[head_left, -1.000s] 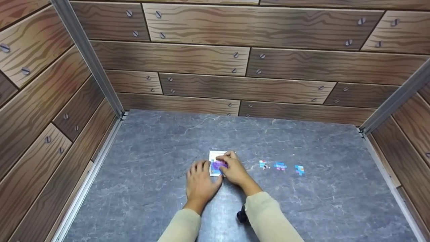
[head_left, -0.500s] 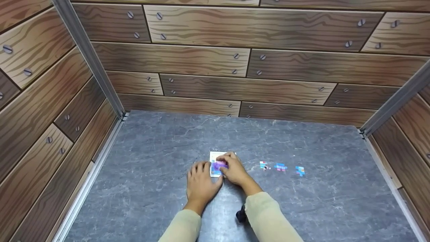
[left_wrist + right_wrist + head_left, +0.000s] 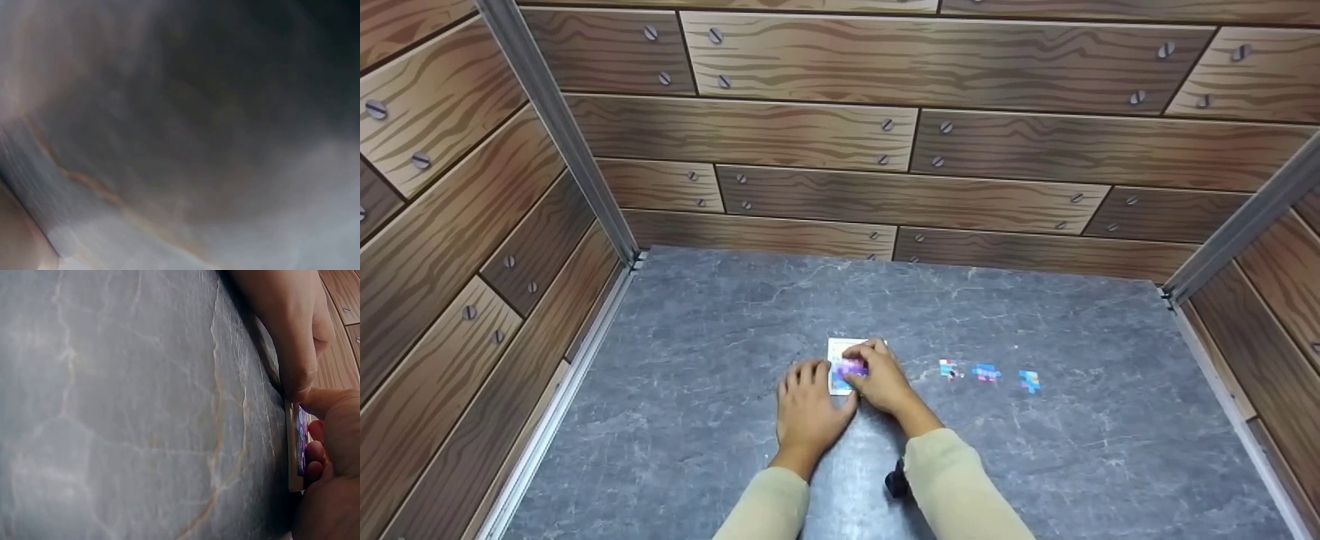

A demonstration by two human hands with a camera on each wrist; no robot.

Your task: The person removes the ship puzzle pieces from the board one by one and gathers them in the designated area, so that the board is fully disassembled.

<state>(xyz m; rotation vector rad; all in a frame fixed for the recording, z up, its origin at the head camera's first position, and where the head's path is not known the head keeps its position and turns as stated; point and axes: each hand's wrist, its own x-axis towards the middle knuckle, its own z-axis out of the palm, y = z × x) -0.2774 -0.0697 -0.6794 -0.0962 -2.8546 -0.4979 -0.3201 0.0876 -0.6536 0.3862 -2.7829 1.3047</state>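
A small white-bordered jigsaw puzzle board [image 3: 835, 346] lies on the grey marbled table between both hands. Along its left edge rests my left hand [image 3: 808, 405], fingers extended, thumb near the lower edge. My right hand [image 3: 883, 380] reaches over the board from the right, thumb and index finger curled about a purple puzzle piece [image 3: 851, 367] at its middle. Fingertips meet the picture side of the board [image 3: 299, 444] in the right wrist view, and the hand hides much of it. Only a dark blur and a bit of table show in the left wrist view.
Three loose jigsaw pieces lie in a row to the right: a multicoloured piece [image 3: 949, 369], a blue-pink piece [image 3: 986, 372] and a blue-orange piece [image 3: 1030, 380]. A black object [image 3: 896, 480] sits by the right sleeve. Wood-patterned walls [image 3: 810, 135] enclose the table.
The right thumb has shifted slightly left over the purple area of the board. The left hand and the loose pieces stay where they were.
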